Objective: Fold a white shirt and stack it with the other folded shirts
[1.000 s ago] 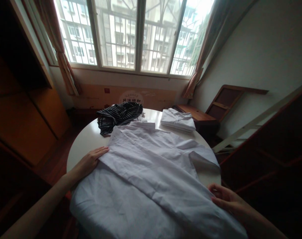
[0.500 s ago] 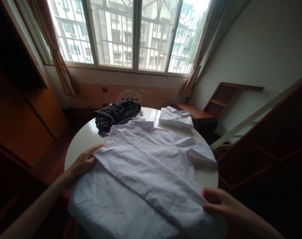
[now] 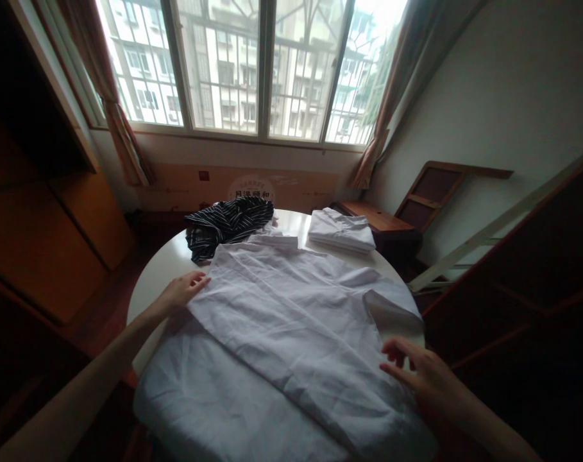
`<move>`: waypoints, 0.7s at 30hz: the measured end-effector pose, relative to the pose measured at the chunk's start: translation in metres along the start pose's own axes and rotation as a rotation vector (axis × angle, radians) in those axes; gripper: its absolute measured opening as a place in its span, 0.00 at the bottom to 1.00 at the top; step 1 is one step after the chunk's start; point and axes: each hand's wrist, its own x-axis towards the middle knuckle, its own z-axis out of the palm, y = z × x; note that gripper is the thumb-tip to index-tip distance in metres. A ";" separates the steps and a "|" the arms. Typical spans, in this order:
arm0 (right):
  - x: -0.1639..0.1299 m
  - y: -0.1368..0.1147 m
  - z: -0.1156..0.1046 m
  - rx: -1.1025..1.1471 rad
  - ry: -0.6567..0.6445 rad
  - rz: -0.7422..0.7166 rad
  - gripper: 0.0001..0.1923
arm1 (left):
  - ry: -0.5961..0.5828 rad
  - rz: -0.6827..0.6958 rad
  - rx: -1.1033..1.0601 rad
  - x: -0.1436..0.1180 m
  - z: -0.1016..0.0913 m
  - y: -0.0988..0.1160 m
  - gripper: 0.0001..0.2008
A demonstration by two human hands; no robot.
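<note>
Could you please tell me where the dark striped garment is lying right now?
The dark striped garment lies bunched at the round table's far left edge, just beyond the spread white shirt's collar, left of the folded white shirts.

A round white table (image 3: 161, 266) carries three garments — spread white shirt (image 3: 281, 321), striped shirt (image 3: 228, 221), folded white shirt (image 3: 342, 232).
</note>
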 end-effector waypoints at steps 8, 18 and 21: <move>0.017 0.022 0.025 0.379 0.242 0.088 0.11 | 0.271 0.246 0.304 0.007 0.032 -0.003 0.19; 0.062 0.047 -0.006 1.338 0.367 0.437 0.09 | -0.035 0.302 0.220 0.004 0.028 -0.016 0.25; 0.091 0.049 -0.011 1.231 0.617 0.339 0.07 | -0.041 0.296 0.251 0.009 0.028 -0.014 0.25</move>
